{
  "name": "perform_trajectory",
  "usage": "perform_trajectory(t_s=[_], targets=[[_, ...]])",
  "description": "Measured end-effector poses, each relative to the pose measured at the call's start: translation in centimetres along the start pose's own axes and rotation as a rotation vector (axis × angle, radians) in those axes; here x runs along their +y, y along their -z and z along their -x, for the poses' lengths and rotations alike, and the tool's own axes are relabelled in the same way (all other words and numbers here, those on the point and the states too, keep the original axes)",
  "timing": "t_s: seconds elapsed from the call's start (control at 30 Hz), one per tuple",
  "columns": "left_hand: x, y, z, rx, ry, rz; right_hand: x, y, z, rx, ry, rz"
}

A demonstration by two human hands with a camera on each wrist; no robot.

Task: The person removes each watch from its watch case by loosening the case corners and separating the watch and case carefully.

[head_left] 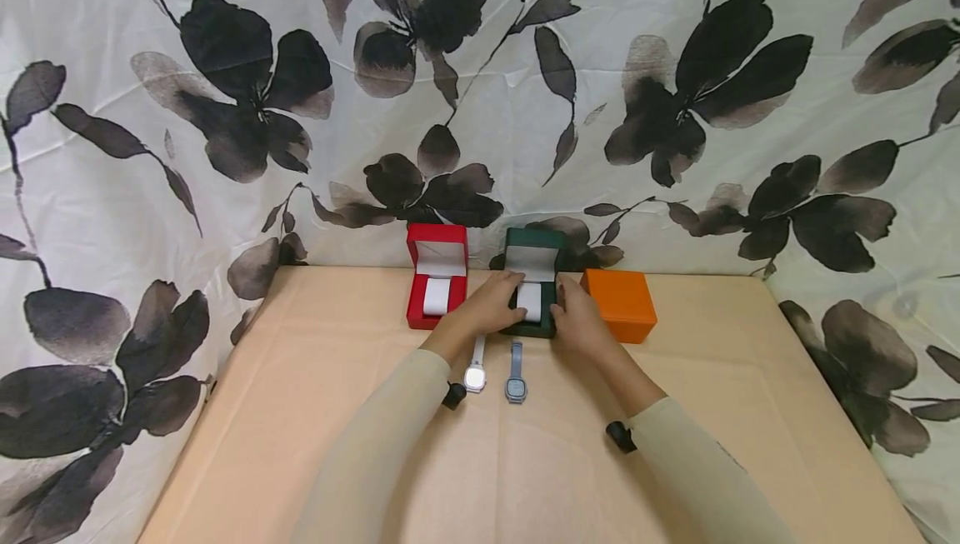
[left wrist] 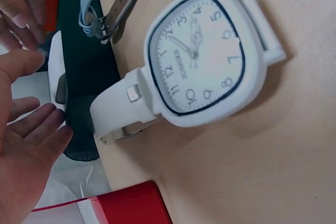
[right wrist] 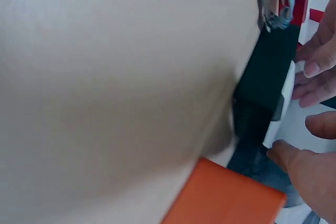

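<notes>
Floral cloth in black and grey on white is hung behind and beside a table (head_left: 315, 411) spread with a peach cover. At twelve o'clock from the person, against the cloth, three small boxes are lined up: a red box (head_left: 436, 287) standing open with a white cushion inside, a dark green box (head_left: 532, 294) also open just beside it at three o'clock, and a closed orange box (head_left: 619, 303) further toward three o'clock. The green box is flanked by both hands. The left hand (head_left: 491, 304) is laid over its nine o'clock side, fingers stretched and relaxed toward the white cushion (head_left: 529, 301) inside; nothing is clasped by it. The right hand (head_left: 578, 321) is set against the box's three o'clock side, its thumb at the cushion's edge and its fingers loosely extended; whether anything is pinched cannot be told. Toward six o'clock from the boxes, two watches are laid flat on the cover: a white watch (left wrist: 197, 59) with a rounded square dial, and a blue-grey watch (head_left: 515, 373) just beside it at three o'clock.
</notes>
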State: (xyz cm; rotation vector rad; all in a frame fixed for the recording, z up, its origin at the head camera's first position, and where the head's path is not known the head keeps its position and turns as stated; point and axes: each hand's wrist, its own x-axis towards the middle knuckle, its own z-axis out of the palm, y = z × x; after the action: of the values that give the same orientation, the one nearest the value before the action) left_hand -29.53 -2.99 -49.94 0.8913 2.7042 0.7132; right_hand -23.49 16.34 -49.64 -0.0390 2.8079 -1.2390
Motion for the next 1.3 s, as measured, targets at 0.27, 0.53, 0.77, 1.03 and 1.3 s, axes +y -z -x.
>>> perform_trajectory(t_s=[0.27, 0.53, 0.77, 1.03, 1.3], targets=[[0.7, 0.8, 1.1, 0.027, -0.014, 0.033, -0.6, 2.3, 0.7, 0.017, 0.067, -0.030], [2.2, 1.0, 2.2, 0.055, -0.062, 0.067, -0.8, 4.9, 1.8, 0.077, 0.138, 0.033], [4.0, 0.0, 3.0, 0.043, -0.047, 0.126, -0.2, 7.0, 2.9, 0.063, 0.114, 0.140], [6.0, -1.5, 3.4, 0.042, -0.032, 0.167, 1.8, 9.3, 3.3, 0.020, 0.125, 0.222], [8.3, -3.6, 3.1, 0.070, -0.032, 0.199, 3.9, 11.7, 3.4, -0.076, 0.131, 0.254]])
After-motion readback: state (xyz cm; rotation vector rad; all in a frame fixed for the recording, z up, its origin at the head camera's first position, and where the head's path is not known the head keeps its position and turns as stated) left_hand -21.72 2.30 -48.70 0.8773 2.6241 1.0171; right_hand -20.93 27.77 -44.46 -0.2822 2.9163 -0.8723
